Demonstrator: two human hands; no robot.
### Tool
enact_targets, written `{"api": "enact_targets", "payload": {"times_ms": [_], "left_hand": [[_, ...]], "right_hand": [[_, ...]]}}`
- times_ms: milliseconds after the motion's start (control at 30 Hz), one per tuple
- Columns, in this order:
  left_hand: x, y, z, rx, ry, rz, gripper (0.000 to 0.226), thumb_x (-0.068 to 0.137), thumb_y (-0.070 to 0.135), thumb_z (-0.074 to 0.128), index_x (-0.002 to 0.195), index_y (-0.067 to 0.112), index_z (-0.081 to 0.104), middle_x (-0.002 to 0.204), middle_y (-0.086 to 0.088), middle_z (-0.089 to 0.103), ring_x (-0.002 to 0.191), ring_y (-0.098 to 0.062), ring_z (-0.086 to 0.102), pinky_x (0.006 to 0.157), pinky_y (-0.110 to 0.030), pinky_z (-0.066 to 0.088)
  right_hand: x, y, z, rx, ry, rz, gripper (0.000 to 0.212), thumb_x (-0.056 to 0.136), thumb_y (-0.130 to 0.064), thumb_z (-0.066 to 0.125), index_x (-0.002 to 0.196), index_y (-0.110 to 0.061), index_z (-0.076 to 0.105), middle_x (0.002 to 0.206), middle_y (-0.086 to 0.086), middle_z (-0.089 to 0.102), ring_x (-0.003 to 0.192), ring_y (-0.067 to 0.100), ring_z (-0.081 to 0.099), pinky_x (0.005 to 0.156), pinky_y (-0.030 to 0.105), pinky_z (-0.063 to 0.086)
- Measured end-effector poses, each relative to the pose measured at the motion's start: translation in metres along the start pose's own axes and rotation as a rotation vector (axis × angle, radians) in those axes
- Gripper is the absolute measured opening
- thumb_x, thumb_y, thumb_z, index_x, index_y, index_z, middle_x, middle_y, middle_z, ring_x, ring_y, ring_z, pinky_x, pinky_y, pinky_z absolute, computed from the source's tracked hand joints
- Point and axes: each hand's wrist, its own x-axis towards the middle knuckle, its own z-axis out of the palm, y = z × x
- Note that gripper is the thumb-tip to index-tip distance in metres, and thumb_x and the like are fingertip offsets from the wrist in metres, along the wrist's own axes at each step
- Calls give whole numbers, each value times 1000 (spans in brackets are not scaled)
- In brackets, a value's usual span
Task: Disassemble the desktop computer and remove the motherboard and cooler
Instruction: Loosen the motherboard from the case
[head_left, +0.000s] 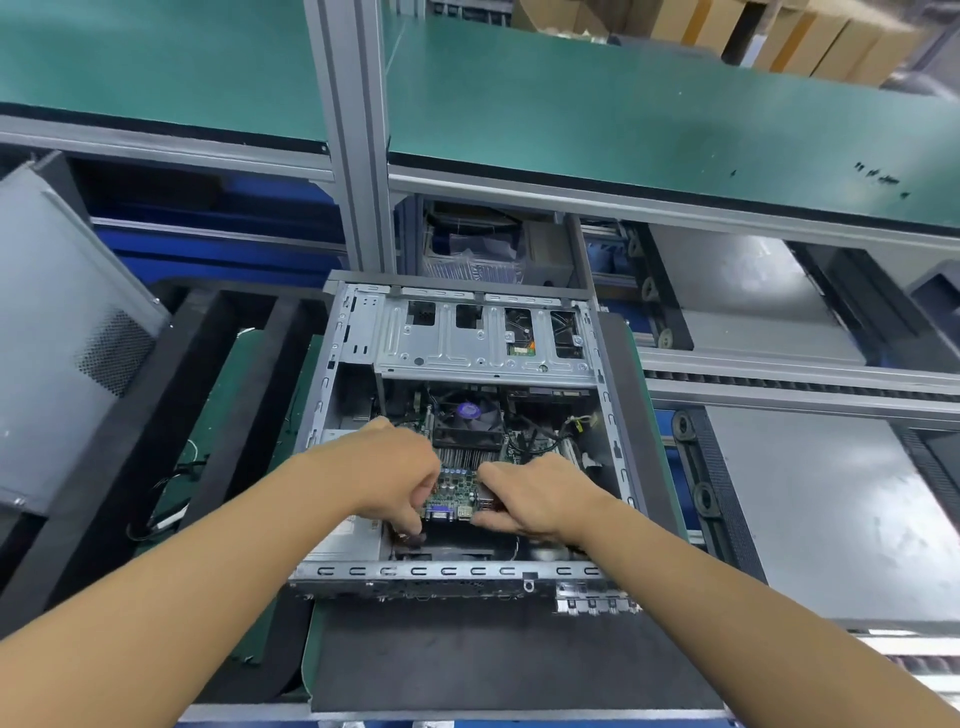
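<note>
Both hands grip the near edge of the motherboard (451, 492), fingers curled on it: the left hand (396, 474) at its left side, the right hand (537, 500) at its right. It sits inside the open computer case (447, 571), with the cooler (468, 422) on it just beyond the hands. The case rests on a black mat (467, 660), and a grey side panel (62, 322) stands to the left.

Computer case (457, 338) is showing silver-grey metal. Inside the case, motherboard (451, 488) is showing green with 1 blue port (438, 514), and cooler (467, 434) is showing black with 1 purple sticker (468, 410). Under the case, mat (467, 654) is showing black. Left of the case, grey panel (52, 291) is showing a dotted mesh patch. Behind the case, shelf top (623, 114) is showing teal green.
</note>
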Motion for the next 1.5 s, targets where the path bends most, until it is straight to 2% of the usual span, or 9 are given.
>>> {"api": "enact_targets", "payload": {"times_ms": [100,233,400,467,533,633,867,1133,1500], "left_hand": [[-2,-8,1,-21,-24,9,31,76,54,75,75,28,58,84,15,66,82,-6,54,101,-31,32],[-6,-8,8,14,-22,-25,41,71,58,77,88,25,58,99,10,54,93,-10,40,104,-37,29],[-7,-12,12,-39,12,-142,118,65,64,78,152,21,11,157,1,9,144,-25,12,117,-46,19],[-6,-19,11,-97,-54,-183,136,65,68,76,156,23,-15,163,1,-5,149,-25,1,120,-46,14],[-5,-27,13,-133,-91,-225,135,68,73,70,155,19,-19,164,-1,-2,149,-26,6,119,-44,16],[-2,-31,19,-157,-118,-271,130,72,78,62,156,15,-13,162,-8,12,147,-28,17,118,-42,20],[0,-35,18,-179,-5,-289,87,77,73,60,139,16,38,134,0,52,120,-22,51,101,-40,44],[1,-36,16,-124,58,-251,73,76,68,63,130,22,46,124,6,56,110,-15,57,88,-40,54],[1,-42,14,-214,111,-241,93,69,70,70,147,30,37,138,3,50,121,-15,54,90,-34,52]], "right_hand": [[0,1,-1,-52,35,-28,57,90,-77,15,92,-23,34,80,-5,57,46,15,32,43,28,18],[-2,-1,-3,-34,111,14,60,92,-76,9,93,-23,37,76,-5,58,46,17,40,44,28,29],[-9,-6,-10,-19,121,75,60,92,-74,12,102,-23,42,87,-5,62,59,21,58,49,33,44],[-10,-6,-15,-8,131,100,60,90,-75,12,104,-24,42,86,-7,61,60,20,58,49,32,40],[-8,-5,-22,-13,154,130,59,90,-75,15,104,-26,44,80,-8,58,61,21,59,51,32,39],[-6,-2,-33,-27,172,161,58,88,-77,15,104,-29,44,79,-7,64,65,21,62,53,32,37],[-10,-7,-42,25,136,215,65,85,-76,14,107,-25,48,77,-5,64,71,22,61,65,37,49],[-10,-9,-48,106,69,216,59,90,-73,28,110,-21,49,88,-4,65,76,24,61,69,40,50],[-11,-11,-42,176,126,228,50,93,-68,33,103,-22,47,80,-12,48,71,22,56,59,34,37]]}}
